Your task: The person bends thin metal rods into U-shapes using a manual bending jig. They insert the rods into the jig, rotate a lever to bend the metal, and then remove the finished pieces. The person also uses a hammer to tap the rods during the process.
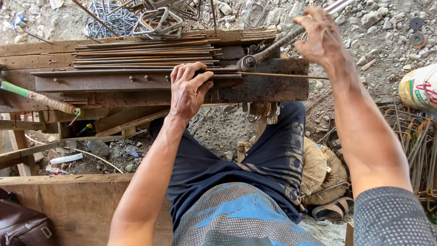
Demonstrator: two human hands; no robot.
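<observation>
My left hand (189,89) presses down on a thin steel rod (273,75) lying along the front edge of a worn wooden bench (268,89). The rod runs right past a round pivot pin (248,62). My right hand (321,36) grips the long metal lever bar (291,35) that rises from that pin toward the upper right. A pile of straight rusty rods (143,54) lies on the bench behind my left hand.
Bent square wire stirrups (157,20) lie in a heap beyond the bench. More bent rods (416,146) pile up at right beside a white sack (419,86). A green-handled tool (38,96) rests at left. Sandals (334,209) and burlap sit by my legs.
</observation>
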